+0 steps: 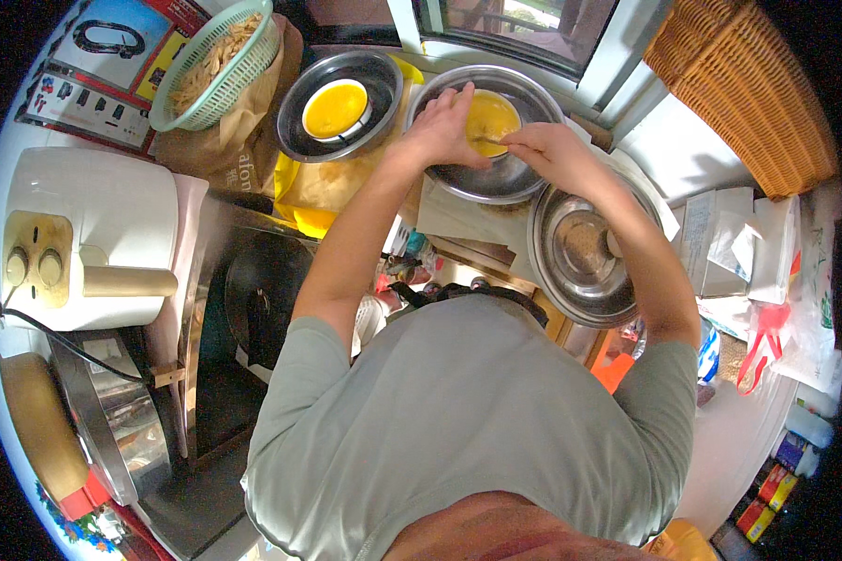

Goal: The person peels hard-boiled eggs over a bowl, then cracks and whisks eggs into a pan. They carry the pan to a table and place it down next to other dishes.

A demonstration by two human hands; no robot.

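A bowl of yellow liquid [495, 119], which looks like beaten egg, sits inside a stainless steel basin [526, 184] below the window. My left hand [443, 133] spans the bowl's left side, fingers along the far rim and thumb at the near rim. From the right, my right hand [558, 156] pinches a thin utensil [490, 142] whose end reaches into the yellow liquid; its exact kind is hard to make out. To the left, a second steel basin [295, 133] holds a white bowl of smooth yellow liquid [335, 109].
Under my right forearm stands another steel basin [582, 245]. A green plastic basket [217, 105] of pale dried strips rests on a brown paper bag [217, 158] at left. Nearby are a white air fryer [98, 231], a wicker basket [744, 91] and the window frame [509, 57].
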